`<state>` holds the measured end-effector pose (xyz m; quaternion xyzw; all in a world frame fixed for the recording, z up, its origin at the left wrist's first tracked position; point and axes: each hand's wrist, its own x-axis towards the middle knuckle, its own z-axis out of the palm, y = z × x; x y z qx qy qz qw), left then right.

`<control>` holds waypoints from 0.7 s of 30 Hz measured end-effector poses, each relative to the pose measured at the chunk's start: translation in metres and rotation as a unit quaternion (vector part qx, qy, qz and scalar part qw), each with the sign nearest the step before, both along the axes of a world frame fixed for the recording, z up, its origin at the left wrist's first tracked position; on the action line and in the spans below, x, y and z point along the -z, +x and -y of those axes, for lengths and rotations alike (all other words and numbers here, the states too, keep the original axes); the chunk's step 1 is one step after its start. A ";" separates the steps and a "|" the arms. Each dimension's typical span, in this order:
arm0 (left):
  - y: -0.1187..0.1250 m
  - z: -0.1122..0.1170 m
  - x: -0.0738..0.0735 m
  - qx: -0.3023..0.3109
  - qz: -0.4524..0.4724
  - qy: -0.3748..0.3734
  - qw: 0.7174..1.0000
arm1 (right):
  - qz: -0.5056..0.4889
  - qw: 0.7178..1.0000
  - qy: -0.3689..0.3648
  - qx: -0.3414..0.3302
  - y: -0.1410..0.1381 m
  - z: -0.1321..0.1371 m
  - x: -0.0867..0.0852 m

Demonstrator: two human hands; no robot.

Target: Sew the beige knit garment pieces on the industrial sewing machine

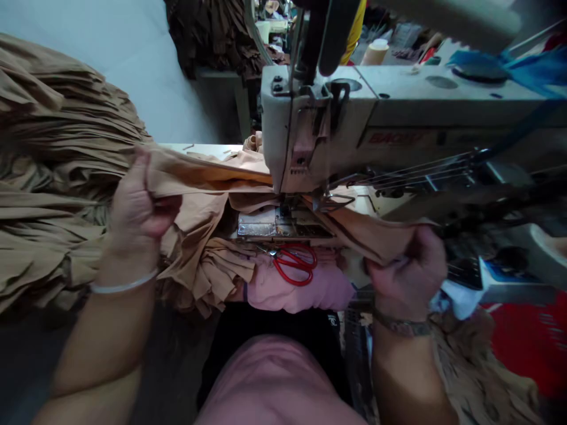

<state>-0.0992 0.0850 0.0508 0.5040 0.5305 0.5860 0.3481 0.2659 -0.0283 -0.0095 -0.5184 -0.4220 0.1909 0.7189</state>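
My left hand [139, 203] is closed on a tan fabric piece [204, 174], pinching its edge left of the sewing machine [319, 118]. The fabric runs right, under the machine's head and over the metal needle plate [261, 224]. My right hand [410, 274] is closed on the same tan fabric [367, 236] where it comes out on the right of the needle. Red-handled scissors [295, 262] lie on a pink cloth [305, 289] just in front of the plate, between my two hands.
A tall stack of tan fabric pieces [53, 177] fills the left side. More tan pieces [208, 271] hang off the table's front edge. Brown fabric [208, 35] is piled at the back. A thread cone [375, 52] stands behind the machine. Red material [531, 342] lies at lower right.
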 end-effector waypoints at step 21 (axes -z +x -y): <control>0.089 0.066 0.042 0.208 -0.631 0.296 0.686 | 0.731 0.671 0.053 -0.112 -0.041 -0.013 -0.002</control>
